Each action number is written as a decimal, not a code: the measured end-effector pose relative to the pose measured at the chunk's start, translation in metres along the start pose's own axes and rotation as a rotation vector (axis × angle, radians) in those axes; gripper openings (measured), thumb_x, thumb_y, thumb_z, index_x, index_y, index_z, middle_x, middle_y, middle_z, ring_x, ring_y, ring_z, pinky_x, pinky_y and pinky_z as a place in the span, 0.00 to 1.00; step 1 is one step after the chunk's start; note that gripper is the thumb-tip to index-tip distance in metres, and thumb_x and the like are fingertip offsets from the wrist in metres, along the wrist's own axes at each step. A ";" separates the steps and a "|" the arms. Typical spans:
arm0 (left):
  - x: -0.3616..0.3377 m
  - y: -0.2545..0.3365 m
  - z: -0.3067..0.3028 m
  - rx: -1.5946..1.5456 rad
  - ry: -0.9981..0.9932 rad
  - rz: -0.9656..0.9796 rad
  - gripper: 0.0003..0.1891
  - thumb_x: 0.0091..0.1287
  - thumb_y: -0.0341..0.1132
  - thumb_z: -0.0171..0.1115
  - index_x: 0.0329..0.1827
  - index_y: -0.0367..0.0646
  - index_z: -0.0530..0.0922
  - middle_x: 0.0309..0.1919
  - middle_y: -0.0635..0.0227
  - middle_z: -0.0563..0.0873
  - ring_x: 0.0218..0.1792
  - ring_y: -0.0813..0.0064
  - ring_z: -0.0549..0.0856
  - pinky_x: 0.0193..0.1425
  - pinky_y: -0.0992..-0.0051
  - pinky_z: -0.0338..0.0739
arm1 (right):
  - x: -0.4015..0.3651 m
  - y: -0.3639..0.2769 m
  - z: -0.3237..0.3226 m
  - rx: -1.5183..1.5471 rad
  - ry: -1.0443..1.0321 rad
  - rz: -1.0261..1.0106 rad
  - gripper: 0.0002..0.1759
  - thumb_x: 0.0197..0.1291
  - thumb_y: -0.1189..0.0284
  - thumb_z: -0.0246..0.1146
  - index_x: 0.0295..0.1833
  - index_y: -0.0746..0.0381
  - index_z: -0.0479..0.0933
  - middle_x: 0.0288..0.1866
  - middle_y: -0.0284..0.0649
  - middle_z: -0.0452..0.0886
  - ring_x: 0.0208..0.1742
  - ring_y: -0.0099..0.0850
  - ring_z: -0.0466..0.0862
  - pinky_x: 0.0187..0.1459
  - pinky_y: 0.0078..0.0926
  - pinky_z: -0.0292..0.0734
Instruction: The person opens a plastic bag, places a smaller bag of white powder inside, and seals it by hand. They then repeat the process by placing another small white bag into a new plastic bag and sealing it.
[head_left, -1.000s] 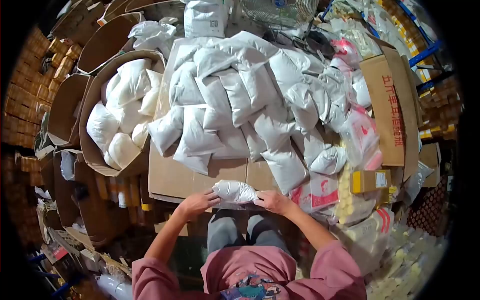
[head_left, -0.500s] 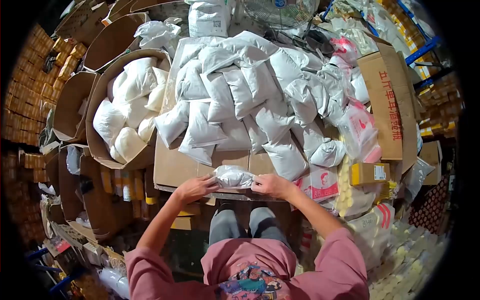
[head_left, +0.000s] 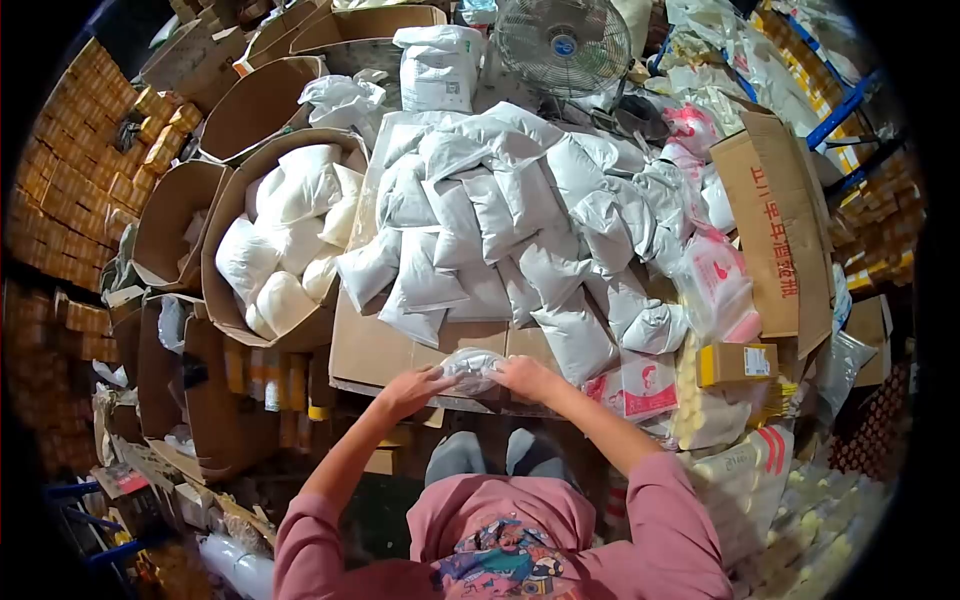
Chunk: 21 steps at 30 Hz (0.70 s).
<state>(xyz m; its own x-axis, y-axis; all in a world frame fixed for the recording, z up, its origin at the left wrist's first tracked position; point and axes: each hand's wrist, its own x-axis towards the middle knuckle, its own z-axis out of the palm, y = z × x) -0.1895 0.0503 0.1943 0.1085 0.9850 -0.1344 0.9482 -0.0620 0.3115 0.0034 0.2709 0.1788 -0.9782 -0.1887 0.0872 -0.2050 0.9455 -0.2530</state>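
Note:
A small clear plastic bag with white contents (head_left: 472, 370) lies at the front edge of the cardboard-covered table (head_left: 375, 345). My left hand (head_left: 412, 390) pinches its left end, fingers closed. At its right end my right hand (head_left: 525, 377) grips the plastic, fingers bent around it. The bag looks bunched between the two hands. Beyond it, a heap of filled white bags (head_left: 480, 215) covers much of the cardboard; one of them (head_left: 575, 340) lies just past my right hand.
An open carton of white sacks (head_left: 290, 240) stands at the left. Behind the heap are an upright white sack (head_left: 438, 70) and a fan (head_left: 563, 45). At the right are a cardboard sheet with red characters (head_left: 770, 225), a small yellow-brown box (head_left: 737, 364) and pink-printed bags (head_left: 715, 285).
My hands have come closer together, and the small bag between them is now more bunched up. The camera view has shifted, so the table and boxes appear slightly lower and further right.

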 end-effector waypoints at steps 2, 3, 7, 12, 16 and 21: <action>0.008 0.000 0.017 0.103 0.002 -0.001 0.20 0.60 0.31 0.57 0.58 0.49 0.76 0.45 0.63 0.80 0.48 0.63 0.81 0.51 0.66 0.78 | -0.001 -0.001 0.025 -0.093 -0.070 0.017 0.11 0.52 0.72 0.60 0.43 0.55 0.78 0.37 0.36 0.76 0.39 0.34 0.82 0.38 0.34 0.75; 0.013 0.002 0.020 0.131 -0.044 -0.030 0.19 0.61 0.31 0.56 0.57 0.48 0.76 0.44 0.62 0.80 0.47 0.63 0.82 0.51 0.65 0.78 | -0.002 -0.006 0.026 -0.173 -0.101 0.060 0.09 0.52 0.71 0.61 0.41 0.55 0.79 0.37 0.36 0.77 0.39 0.34 0.82 0.38 0.34 0.75; 0.032 0.027 0.019 0.254 -0.202 -0.138 0.15 0.62 0.33 0.56 0.51 0.45 0.79 0.39 0.64 0.82 0.42 0.64 0.83 0.49 0.66 0.77 | 0.022 -0.031 0.003 -0.216 -0.546 0.309 0.06 0.55 0.70 0.62 0.31 0.53 0.84 0.36 0.37 0.85 0.40 0.33 0.84 0.39 0.35 0.73; 0.030 0.044 0.006 0.248 -0.026 -0.118 0.10 0.62 0.33 0.57 0.45 0.49 0.81 0.33 0.67 0.84 0.39 0.68 0.85 0.43 0.67 0.78 | 0.007 -0.020 0.018 -0.089 -0.413 0.178 0.08 0.54 0.67 0.61 0.31 0.58 0.85 0.33 0.42 0.84 0.38 0.41 0.85 0.36 0.40 0.75; 0.030 0.049 0.023 0.330 -0.172 -0.263 0.07 0.62 0.35 0.59 0.33 0.50 0.85 0.33 0.69 0.85 0.42 0.69 0.84 0.43 0.69 0.76 | -0.007 -0.027 -0.004 0.303 -0.071 0.308 0.14 0.53 0.64 0.62 0.26 0.65 0.79 0.30 0.48 0.80 0.36 0.50 0.82 0.43 0.48 0.77; 0.019 0.049 0.012 0.310 -0.204 -0.283 0.06 0.61 0.33 0.58 0.32 0.47 0.84 0.34 0.66 0.84 0.43 0.66 0.83 0.46 0.68 0.76 | 0.006 -0.049 0.005 0.429 0.161 0.499 0.17 0.58 0.64 0.61 0.24 0.65 0.78 0.31 0.49 0.78 0.35 0.51 0.81 0.38 0.44 0.78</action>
<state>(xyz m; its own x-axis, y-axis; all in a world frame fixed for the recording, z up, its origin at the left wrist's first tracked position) -0.1372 0.0645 0.1958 -0.1402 0.9203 -0.3653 0.9901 0.1288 -0.0553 0.0069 0.2223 0.1865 -0.9487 0.3162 -0.0054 0.2417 0.7141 -0.6570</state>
